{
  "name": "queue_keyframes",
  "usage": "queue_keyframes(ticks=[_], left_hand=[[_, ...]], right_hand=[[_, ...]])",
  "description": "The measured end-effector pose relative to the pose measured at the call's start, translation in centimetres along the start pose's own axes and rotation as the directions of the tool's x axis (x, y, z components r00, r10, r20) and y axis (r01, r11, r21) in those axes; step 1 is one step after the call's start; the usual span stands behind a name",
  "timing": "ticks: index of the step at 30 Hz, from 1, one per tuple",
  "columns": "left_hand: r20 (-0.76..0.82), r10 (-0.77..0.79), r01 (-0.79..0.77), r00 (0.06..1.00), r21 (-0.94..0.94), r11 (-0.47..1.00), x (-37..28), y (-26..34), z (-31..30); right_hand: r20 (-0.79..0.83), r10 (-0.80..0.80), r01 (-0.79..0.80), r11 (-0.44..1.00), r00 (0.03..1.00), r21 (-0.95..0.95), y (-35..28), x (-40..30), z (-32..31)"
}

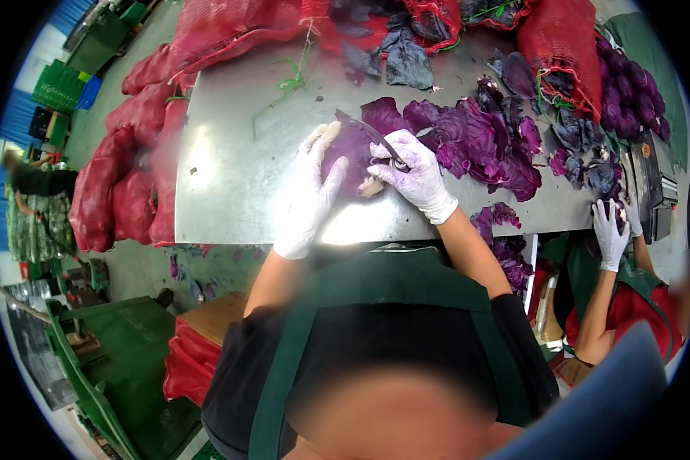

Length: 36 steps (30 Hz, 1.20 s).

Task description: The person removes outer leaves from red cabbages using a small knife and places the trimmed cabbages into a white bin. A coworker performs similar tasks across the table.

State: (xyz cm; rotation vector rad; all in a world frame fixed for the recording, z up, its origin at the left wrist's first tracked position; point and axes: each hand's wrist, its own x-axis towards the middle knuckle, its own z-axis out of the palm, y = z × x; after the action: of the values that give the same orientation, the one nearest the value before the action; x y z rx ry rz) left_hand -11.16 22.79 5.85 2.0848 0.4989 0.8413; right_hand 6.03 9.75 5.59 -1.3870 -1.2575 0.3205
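A purple cabbage head (pixel 348 152) rests over the steel table (pixel 230 195), its pale cut stem facing my right hand. My gloved left hand (pixel 313 184) holds the cabbage from its left side, thumb and fingers spread around it. In my gloved right hand (pixel 411 169) is a knife (pixel 374 133), its dark curved blade reaching up and left across the cabbage; the fingers also touch a leaf near the stem. Loose purple cabbage leaves (pixel 466 135) are heaped just right of that hand. Part of the cabbage is blurred.
Red mesh sacks (pixel 236 34) lie along the table's far edge, and more sacks (pixel 132 172) are stacked at left. A co-worker's gloved hands (pixel 612 230) handle cabbage at right, near piled heads (pixel 629 92). A green wheeled bin (pixel 126 368) stands lower left.
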Motion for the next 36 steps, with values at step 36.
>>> queue_keyframes(ticks=[36], left_hand=[[-0.098, -0.089, 0.077, 0.991, -0.120, 0.990, 0.8, -1.5, 0.0]], right_hand=[[-0.310, 0.471, -0.539, 0.820, 0.826, -0.190, 7.0, 3.6, -2.8]])
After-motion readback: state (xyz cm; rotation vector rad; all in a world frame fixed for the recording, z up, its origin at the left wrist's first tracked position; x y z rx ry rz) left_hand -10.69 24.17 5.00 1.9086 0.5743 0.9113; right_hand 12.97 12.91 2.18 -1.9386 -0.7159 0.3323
